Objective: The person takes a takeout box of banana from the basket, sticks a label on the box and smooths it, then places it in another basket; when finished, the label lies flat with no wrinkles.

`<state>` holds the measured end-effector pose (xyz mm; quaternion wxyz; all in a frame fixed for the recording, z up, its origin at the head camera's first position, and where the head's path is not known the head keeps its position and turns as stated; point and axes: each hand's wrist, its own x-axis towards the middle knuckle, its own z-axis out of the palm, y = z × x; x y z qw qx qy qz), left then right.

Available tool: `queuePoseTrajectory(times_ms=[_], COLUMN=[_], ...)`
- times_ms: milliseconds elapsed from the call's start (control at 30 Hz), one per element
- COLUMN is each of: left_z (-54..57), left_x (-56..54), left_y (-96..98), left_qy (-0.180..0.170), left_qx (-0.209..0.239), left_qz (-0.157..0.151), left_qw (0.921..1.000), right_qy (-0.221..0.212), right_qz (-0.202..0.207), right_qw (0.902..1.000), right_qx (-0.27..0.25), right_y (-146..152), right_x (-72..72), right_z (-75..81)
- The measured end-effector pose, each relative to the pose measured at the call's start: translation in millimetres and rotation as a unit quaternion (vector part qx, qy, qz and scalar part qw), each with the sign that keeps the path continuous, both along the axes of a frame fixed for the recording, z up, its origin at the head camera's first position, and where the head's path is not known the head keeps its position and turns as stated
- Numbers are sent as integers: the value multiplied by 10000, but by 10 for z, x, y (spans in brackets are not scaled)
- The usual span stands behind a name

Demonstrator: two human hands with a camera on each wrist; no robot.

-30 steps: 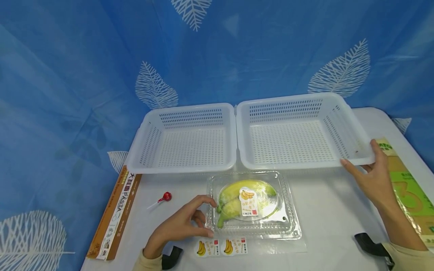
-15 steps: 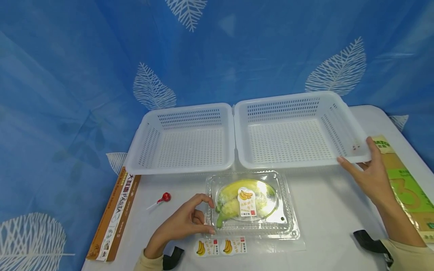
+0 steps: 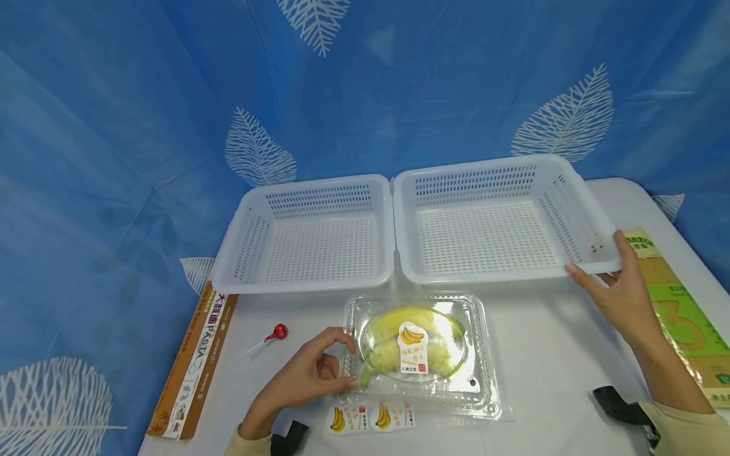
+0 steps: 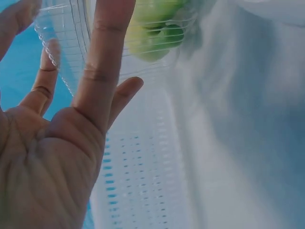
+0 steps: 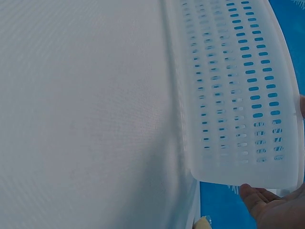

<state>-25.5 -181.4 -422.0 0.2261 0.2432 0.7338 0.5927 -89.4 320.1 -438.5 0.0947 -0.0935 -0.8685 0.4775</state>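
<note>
A clear plastic clamshell box (image 3: 478,354) stands in front of the two baskets in the head view. Yellow-green bananas (image 3: 382,358) lie inside it, and a banana label (image 3: 413,347) is stuck on its lid. My left hand (image 3: 305,373) holds the box by its left side, thumb toward the near corner. In the left wrist view the fingers reach around the box's ridged wall (image 4: 71,28). My right hand (image 3: 624,297) grips the near right corner of the right white basket (image 3: 490,276), thumb at the front rim. The right wrist view shows the basket's slotted outer wall (image 5: 224,119).
A second white basket (image 3: 302,286) adjoins on the left. Two banana stickers (image 3: 371,418) lie below the box on a clear sheet. A red lollipop (image 3: 279,331) and a pasta box (image 3: 194,361) are at left. A green-brown pack (image 3: 681,316) lies at far right.
The clamshell's near edge has come closer to me and its lid is tilted differently, while my left hand stays at its left side. The right hand keeps its hold on the basket corner.
</note>
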Motion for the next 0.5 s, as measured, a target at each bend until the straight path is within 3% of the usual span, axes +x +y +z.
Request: queuePoseTrajectory(times_ms=[200, 500], left_z=[128, 423], left_x=[81, 123], left_y=[-73, -130], left_qy=[-5, 178], left_qx=[413, 493], left_qz=[60, 122], left_qw=[9991, 9985], right_qy=[-21, -72], right_qz=[113, 111], right_qw=[9999, 9999], right_qx=[-73, 24], right_y=[8, 77], right_x=[-11, -22], right_z=[19, -57])
